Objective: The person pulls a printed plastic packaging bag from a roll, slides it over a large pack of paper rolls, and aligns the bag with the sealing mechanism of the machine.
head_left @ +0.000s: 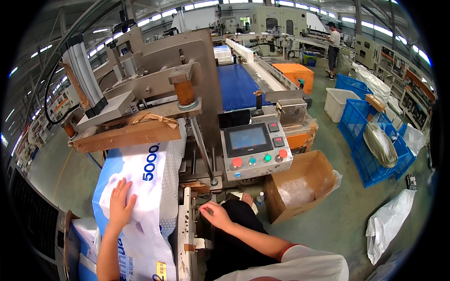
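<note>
My left hand (122,204) lies flat with its fingers stretched out on a large plastic package (143,187) of white and blue printed film. The package's upper end runs beneath the wooden-faced press bar (133,136) of a metal machine. Along the package's right side the film bulges over rows of small rounded shapes. Beside the pale metal rail (184,234), my right hand (215,215) hangs above my leg with its fingers curled together. Nothing shows between those fingers, and their tips are close to the rail's fittings.
A control panel (255,161) with a screen and coloured buttons stands ahead. A cardboard box (281,206) holding clear plastic sits to the right, near a water bottle (260,198). Blue crates (358,159) and a white sack (389,225) lie farther right. A person (333,49) stands far back.
</note>
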A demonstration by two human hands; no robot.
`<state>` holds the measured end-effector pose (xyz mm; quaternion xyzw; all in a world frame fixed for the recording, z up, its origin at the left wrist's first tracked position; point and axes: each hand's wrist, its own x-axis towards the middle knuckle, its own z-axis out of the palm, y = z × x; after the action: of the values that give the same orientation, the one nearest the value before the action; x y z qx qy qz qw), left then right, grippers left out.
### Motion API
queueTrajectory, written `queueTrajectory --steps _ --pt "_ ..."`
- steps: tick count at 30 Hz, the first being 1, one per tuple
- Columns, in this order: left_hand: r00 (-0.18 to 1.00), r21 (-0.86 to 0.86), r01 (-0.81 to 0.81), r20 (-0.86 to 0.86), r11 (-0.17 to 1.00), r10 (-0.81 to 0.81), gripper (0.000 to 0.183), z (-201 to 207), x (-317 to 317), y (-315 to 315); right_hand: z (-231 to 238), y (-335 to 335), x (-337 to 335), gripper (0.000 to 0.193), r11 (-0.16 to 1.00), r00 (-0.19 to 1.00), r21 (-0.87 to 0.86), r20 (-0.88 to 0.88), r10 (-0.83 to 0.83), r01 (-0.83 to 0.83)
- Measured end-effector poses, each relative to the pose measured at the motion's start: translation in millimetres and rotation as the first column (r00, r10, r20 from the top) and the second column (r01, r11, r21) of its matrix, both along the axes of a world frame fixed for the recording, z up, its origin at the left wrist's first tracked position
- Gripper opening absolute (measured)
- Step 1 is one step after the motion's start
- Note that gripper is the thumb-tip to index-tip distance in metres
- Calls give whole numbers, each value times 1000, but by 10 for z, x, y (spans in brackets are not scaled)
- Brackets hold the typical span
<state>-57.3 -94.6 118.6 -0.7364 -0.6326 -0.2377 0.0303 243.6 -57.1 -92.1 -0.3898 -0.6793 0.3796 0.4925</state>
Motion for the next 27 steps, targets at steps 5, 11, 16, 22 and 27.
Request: queueTrajectory --steps 5,11,16,22,27 --pt "954 -198 -152 -284 968 91 58 400 167 107 618 -133 -333 49 988 984 151 -171 48 -22" --pt "988 -334 -118 -135 935 76 69 273 -39 297 845 -298 -705 71 974 962 108 -164 216 -200" --pt "985 -326 -125 -155 937 77 70 250 -46 320 813 -383 -904 72 972 978 139 -59 201 -191" --pt "985 -306 -120 -158 945 74 70 275 -49 294 853 -441 -1010 76 984 983 109 -100 153 -142" --pt "984 -319 -115 -168 941 63 69 285 -31 351 877 -427 -1008 75 982 976 94 -131 172 -161"
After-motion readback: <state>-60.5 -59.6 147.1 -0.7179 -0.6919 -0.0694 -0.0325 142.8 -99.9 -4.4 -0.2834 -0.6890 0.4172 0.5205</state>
